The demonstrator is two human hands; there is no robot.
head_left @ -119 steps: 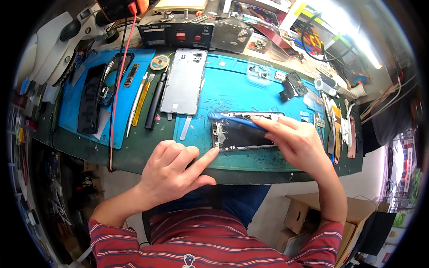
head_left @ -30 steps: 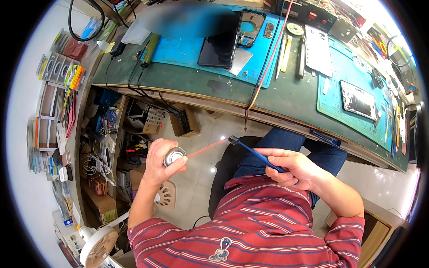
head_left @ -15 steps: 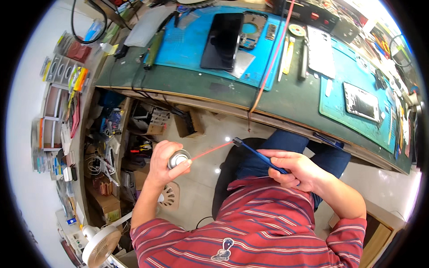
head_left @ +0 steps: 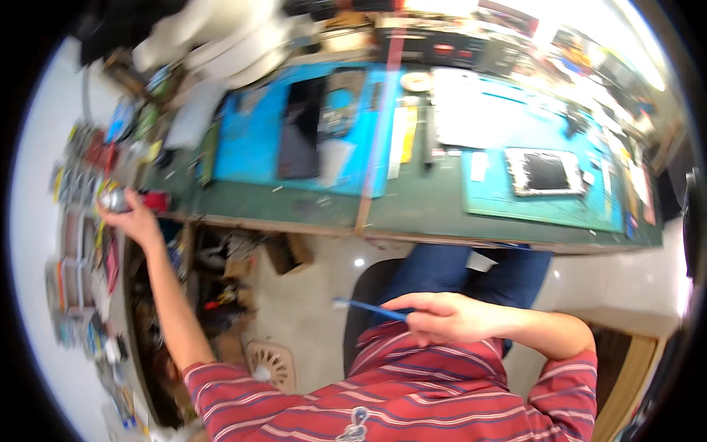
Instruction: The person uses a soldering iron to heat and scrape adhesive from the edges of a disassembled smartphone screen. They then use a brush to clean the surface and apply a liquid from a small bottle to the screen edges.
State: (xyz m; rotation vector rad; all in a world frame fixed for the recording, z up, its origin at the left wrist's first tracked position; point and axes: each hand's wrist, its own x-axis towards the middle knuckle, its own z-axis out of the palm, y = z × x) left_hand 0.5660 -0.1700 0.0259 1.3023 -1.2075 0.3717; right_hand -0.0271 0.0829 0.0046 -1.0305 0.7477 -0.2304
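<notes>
My left hand is stretched out to the bench's left end, its fingers closed round a spray can. The can is tilted, with a silvery top and a red body, and a thin red straw sticks up from it. Over my lap, my right hand grips a slim blue brush by its handle. The brush's head points left, in front of the bench edge, touching nothing. Motion blurs its bristles.
A black phone and a phone frame lie on a blue mat. To the right, an opened phone rests on a second mat. A reddish cord hangs across the bench. Shelves with parts line the left wall.
My left hand has carried the spray can forward and left, away from the brush. The brush in my right hand has shifted left and lower. The view has swung, blurring the bench.
</notes>
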